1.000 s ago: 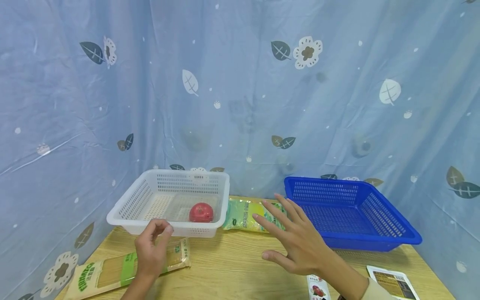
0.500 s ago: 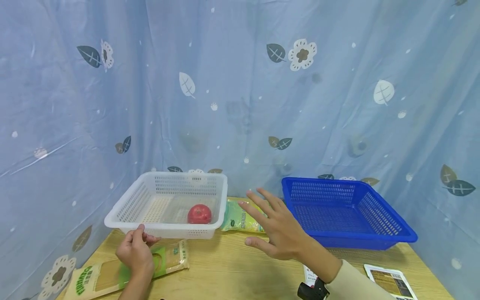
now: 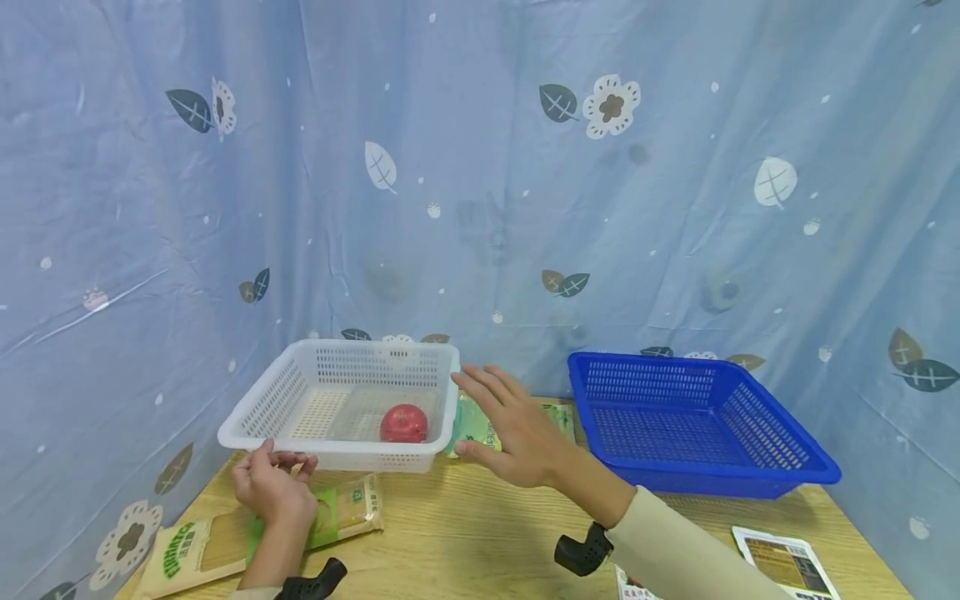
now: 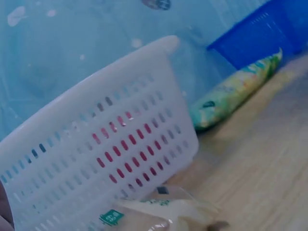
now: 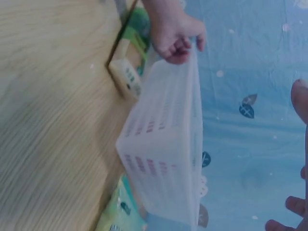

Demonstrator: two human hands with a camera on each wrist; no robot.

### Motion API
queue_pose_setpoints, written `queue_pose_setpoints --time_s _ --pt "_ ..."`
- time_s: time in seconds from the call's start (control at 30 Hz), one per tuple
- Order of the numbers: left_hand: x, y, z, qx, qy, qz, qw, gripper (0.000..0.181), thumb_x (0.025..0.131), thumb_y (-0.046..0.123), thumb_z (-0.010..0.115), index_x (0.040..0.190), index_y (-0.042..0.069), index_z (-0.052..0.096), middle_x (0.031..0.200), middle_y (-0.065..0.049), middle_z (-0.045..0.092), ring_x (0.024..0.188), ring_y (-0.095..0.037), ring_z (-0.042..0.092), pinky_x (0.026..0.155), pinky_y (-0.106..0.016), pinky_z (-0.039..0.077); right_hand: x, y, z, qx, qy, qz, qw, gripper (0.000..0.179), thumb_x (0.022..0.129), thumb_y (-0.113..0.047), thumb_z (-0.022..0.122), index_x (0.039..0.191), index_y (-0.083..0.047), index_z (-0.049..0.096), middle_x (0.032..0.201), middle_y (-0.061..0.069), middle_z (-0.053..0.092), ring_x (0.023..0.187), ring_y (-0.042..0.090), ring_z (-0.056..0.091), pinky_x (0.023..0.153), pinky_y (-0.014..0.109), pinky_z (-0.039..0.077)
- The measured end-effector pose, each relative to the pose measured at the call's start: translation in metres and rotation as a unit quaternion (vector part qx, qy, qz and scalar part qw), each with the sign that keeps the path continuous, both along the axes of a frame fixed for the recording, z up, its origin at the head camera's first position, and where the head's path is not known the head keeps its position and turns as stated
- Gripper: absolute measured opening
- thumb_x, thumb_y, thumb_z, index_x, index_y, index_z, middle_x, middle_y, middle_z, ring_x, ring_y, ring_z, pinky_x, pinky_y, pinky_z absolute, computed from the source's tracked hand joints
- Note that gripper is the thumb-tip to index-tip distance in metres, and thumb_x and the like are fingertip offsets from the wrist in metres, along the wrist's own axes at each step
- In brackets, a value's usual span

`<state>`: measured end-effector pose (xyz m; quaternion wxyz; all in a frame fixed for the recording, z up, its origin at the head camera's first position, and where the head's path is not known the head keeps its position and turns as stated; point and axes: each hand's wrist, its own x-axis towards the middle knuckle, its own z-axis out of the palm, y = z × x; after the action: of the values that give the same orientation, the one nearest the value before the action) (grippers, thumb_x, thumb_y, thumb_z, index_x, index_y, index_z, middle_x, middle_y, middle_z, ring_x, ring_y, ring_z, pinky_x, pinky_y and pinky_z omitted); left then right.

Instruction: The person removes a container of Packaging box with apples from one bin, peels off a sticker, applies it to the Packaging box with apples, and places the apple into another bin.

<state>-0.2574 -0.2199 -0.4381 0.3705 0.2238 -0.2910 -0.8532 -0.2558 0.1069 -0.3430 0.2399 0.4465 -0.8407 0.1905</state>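
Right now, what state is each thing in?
White slotted plastic basket: upright, occupied
Blue slotted plastic basket: upright, seemingly empty
Round red fruit: uncut where visible
Long cream pasta packet: lying flat
Green plastic bag: lying, partly hidden
White and brown packet: lying flat
White printed packet: mostly hidden
Left grip: pinching white basket's rim
Right grip: fingers spread

The table [image 3: 450, 542] bears a white basket [image 3: 352, 458], a blue basket [image 3: 720, 481] and packets [image 3: 352, 510].
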Motion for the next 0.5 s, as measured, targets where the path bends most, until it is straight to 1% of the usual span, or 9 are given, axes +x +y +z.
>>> queue_pose_setpoints --time_s 0.07,0.13,0.2,0.3,0.4,0.43,0.5 --pt "-0.003 -0.002 0.001 0.019 -0.007 0.002 0.9998 0.012 0.103 0.017 0.055 0.099 0.011 0.045 0.072 -0.003 0.052 0.05 -0.016 0.051 0.044 -0.03 0.054 -0.003 -0.006 0.0 -0.014 -0.043 0.002 0.999 0.074 0.102 -0.055 0.049 0.162 -0.019 0.024 0.163 0.007 0.031 0.149 0.032 0.03 0.113 0.062 0.038" --pt "-0.005 -0.003 0.001 0.032 -0.012 0.003 0.9994 0.012 0.103 0.018 0.054 0.099 0.012 0.045 0.078 -0.003 0.051 0.052 -0.016 0.051 0.046 -0.03 0.054 -0.005 -0.012 0.0 -0.028 -0.087 0.005 0.9958 0.075 0.101 -0.049 0.055 0.162 -0.018 0.023 0.164 0.008 0.03 0.15 0.031 0.03 0.113 0.063 0.037" --pt "-0.006 -0.003 0.001 0.036 -0.012 0.002 0.9993 0.012 0.104 0.019 0.052 0.097 0.011 0.045 0.081 -0.003 0.05 0.054 -0.017 0.05 0.047 -0.03 0.053 -0.008 -0.019 0.001 -0.038 -0.126 0.003 0.9913 0.077 0.101 -0.046 0.058 0.162 -0.018 0.022 0.165 0.007 0.028 0.151 0.031 0.028 0.114 0.063 0.035" --pt "-0.008 -0.003 0.002 0.029 -0.009 0.001 0.9995 0.015 0.105 0.02 0.05 0.094 0.011 0.045 0.08 -0.003 0.048 0.056 -0.017 0.048 0.048 -0.03 0.052 -0.013 -0.029 0.001 -0.051 -0.172 -0.007 0.9838 0.076 0.102 -0.043 0.058 0.162 -0.018 0.021 0.166 0.005 0.025 0.152 0.03 0.025 0.116 0.063 0.032" --pt "-0.01 -0.003 0.003 0.025 0.002 0.002 0.9997 0.018 0.106 0.021 0.051 0.093 0.01 0.045 0.077 -0.003 0.048 0.056 -0.018 0.045 0.048 -0.031 0.05 -0.018 -0.039 0.001 -0.073 -0.223 -0.01 0.972 0.074 0.103 -0.042 0.057 0.162 -0.018 0.02 0.166 0.005 0.025 0.153 0.028 0.024 0.118 0.061 0.03" --pt "-0.011 -0.003 0.003 0.023 0.004 0.003 0.9997 0.018 0.106 0.022 0.051 0.093 0.01 0.045 0.076 -0.003 0.048 0.055 -0.018 0.045 0.047 -0.031 0.05 -0.019 -0.043 0.001 -0.083 -0.241 -0.009 0.967 0.074 0.103 -0.041 0.057 0.162 -0.018 0.019 0.166 0.006 0.025 0.153 0.028 0.023 0.119 0.061 0.029" --pt "-0.012 -0.003 0.004 0.024 0.013 0.004 0.9996 0.018 0.106 0.022 0.052 0.095 0.01 0.046 0.073 -0.003 0.049 0.055 -0.019 0.045 0.047 -0.032 0.05 -0.023 -0.052 -0.001 -0.106 -0.279 -0.005 0.9545 0.073 0.104 -0.041 0.056 0.162 -0.017 0.019 0.164 0.007 0.028 0.152 0.028 0.026 0.118 0.059 0.032"
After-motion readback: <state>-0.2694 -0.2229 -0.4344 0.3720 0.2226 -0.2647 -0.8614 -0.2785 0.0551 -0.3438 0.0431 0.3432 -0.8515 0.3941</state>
